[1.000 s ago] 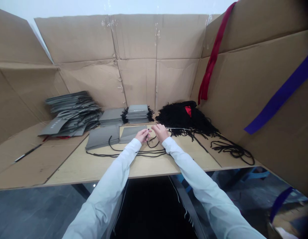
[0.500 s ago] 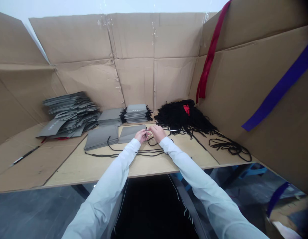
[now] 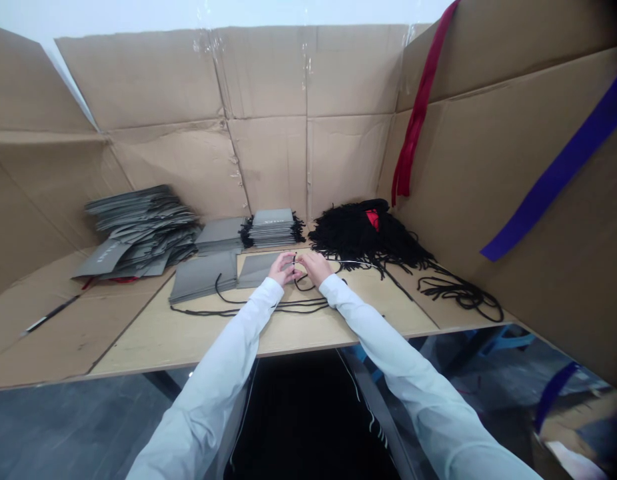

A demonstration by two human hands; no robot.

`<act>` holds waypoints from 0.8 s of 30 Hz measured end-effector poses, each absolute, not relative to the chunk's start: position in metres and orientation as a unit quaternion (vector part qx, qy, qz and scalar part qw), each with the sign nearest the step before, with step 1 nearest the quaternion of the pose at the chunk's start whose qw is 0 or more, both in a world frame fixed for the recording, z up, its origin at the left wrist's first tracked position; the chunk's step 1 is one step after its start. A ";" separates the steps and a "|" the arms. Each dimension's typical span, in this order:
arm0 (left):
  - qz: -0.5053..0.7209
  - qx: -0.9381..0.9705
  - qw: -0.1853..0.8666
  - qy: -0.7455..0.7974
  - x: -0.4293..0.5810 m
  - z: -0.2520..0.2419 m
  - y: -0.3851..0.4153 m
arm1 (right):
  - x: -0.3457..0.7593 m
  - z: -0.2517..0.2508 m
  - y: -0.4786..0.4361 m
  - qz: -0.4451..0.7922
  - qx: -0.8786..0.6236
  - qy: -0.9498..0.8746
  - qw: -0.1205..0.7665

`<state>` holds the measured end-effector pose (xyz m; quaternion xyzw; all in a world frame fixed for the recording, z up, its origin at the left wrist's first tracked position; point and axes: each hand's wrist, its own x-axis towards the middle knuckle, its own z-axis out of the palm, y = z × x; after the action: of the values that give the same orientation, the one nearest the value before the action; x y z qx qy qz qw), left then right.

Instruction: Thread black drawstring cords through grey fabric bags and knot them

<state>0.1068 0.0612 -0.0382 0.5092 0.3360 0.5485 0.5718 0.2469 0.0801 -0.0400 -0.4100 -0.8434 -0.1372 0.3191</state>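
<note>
Over the light wooden board, my left hand (image 3: 282, 269) pinches a black cord (image 3: 295, 260) between thumb and fingertips. My right hand (image 3: 316, 268), close beside it, is closed on a thin pale rod (image 3: 356, 262) that sticks out to the right; its tip near my left fingers is too small to make out. A loop of black cord hangs below the two hands. Under and behind my left hand lies a flat grey paper bag (image 3: 258, 269). Beside it is a low pile of grey bags (image 3: 203, 277), with long black cords (image 3: 238, 311) stretched in front.
A tall, uneven pile of grey bags (image 3: 143, 230) stands at the left. Behind my hands sits a neat stack of bags with cords (image 3: 273, 227). A heap of black cords (image 3: 363, 233) fills the back right. Cardboard walls (image 3: 268, 73) enclose the table, and red and blue ribbons hang right.
My left fingers have lifted and spread slightly around the cord. The right hand stays almost in place. The view has shifted a little.
</note>
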 end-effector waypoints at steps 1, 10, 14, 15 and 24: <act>0.550 0.509 0.567 0.342 0.106 -0.039 0.063 | 0.247 -0.040 0.080 -0.138 -0.409 -0.842 0.323; 0.553 0.491 0.537 0.406 0.110 -0.042 0.069 | 0.249 -0.037 0.076 -0.134 -0.407 -0.843 0.325; 0.547 0.511 0.499 0.436 0.108 -0.043 0.071 | 0.250 -0.035 0.074 -0.128 -0.416 -0.839 0.326; 0.544 0.530 0.478 0.441 0.107 -0.042 0.072 | 0.250 -0.034 0.074 -0.127 -0.418 -0.838 0.328; 0.508 0.640 0.374 0.438 0.097 -0.037 0.072 | 0.252 -0.032 0.066 -0.107 -0.464 -0.818 0.323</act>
<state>0.0975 0.0715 -0.0368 0.6399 0.4385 0.5083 0.3740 0.2525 0.0665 -0.0316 -0.4641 -0.8177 -0.1073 0.3233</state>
